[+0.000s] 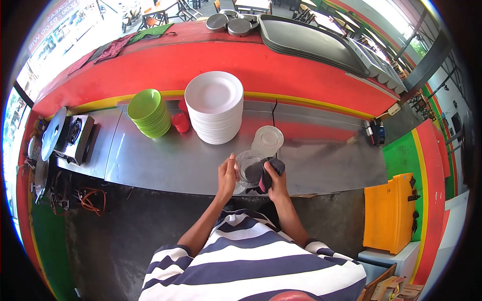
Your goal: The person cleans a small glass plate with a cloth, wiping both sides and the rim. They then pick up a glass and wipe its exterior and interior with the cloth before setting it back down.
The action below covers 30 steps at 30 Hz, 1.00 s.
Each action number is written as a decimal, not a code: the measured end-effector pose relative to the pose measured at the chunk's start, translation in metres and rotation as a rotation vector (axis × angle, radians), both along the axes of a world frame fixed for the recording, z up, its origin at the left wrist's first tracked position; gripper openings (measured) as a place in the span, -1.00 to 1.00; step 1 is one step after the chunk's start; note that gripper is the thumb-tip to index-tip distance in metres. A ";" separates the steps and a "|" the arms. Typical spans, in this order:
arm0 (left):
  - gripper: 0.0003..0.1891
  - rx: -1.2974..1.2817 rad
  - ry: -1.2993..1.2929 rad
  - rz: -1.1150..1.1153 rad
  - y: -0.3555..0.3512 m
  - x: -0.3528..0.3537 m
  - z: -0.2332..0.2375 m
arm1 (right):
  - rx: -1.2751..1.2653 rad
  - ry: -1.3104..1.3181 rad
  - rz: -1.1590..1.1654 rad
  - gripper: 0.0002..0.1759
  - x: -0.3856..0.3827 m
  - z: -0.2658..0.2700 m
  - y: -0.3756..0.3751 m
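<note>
A glass plate (245, 161) is held over the near edge of a steel counter (165, 160).
The grip of the left hand (227, 175) is closed on the plate's rim, and that of the right hand (277, 184) is clamped on a dark cloth (260, 173) pressed to the plate. Beyond, a second glass plate (267, 139), a red cup (181, 122), green bowls (146, 108) and white plates (214, 93) are stacked on the counter. Grey trays (306, 40) are piled on the red ledge (201, 62) behind. The writing on the far banner (60, 25) cannot be read.

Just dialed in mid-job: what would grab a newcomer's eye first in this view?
A tall stack of white plates stands at the back of the steel counter, with green bowls stacked to its left. Close in front, the left hand holds a clear glass plate while the right hand presses a dark cloth against it.
</note>
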State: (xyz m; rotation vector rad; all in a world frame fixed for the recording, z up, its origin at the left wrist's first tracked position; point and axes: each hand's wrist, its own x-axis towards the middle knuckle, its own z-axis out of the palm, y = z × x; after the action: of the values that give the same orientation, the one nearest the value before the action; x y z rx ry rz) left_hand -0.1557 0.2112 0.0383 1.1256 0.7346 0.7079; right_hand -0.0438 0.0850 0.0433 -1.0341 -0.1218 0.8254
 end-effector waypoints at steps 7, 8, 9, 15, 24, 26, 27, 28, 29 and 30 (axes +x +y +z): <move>-0.43 0.069 0.154 -0.113 0.008 0.010 0.005 | -0.065 -0.093 0.087 -0.77 0.001 -0.008 -0.006; -0.42 0.093 0.214 -0.182 0.014 0.009 0.005 | -0.086 -0.109 0.150 -0.75 0.006 -0.007 -0.010; -0.40 0.117 0.276 -0.249 0.019 0.008 0.009 | -0.113 -0.157 0.213 -0.74 0.009 -0.004 -0.014; -0.39 0.475 0.191 -0.627 0.039 0.005 0.002 | -0.203 -0.468 0.656 -0.62 0.023 0.010 -0.024; -0.50 0.495 0.332 -0.819 0.052 -0.004 0.005 | -0.179 -0.319 0.643 -0.67 0.020 0.007 -0.008; -0.52 0.394 0.339 -0.758 0.049 -0.006 0.003 | -0.166 -0.258 0.652 -0.67 0.022 0.008 -0.006; -0.53 0.345 0.341 -0.729 0.048 -0.006 0.003 | -0.149 -0.208 0.648 -0.68 0.023 0.011 -0.006; -0.56 0.155 0.281 -0.682 0.047 -0.006 -0.005 | -0.132 -0.158 0.644 -0.68 0.025 0.012 -0.005; -0.59 -0.034 0.218 -0.631 0.046 -0.005 -0.018 | -0.115 -0.153 0.586 -0.69 0.025 0.012 -0.003; -0.61 -0.220 0.154 -0.578 0.043 -0.006 -0.020 | -0.098 -0.148 0.526 -0.69 0.025 0.012 0.000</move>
State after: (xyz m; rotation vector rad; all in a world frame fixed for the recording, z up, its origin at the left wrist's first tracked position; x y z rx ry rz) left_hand -0.1616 0.2543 0.0186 1.1223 0.5580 0.0515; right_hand -0.0187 0.0853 0.0556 -1.1740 -0.4997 1.2376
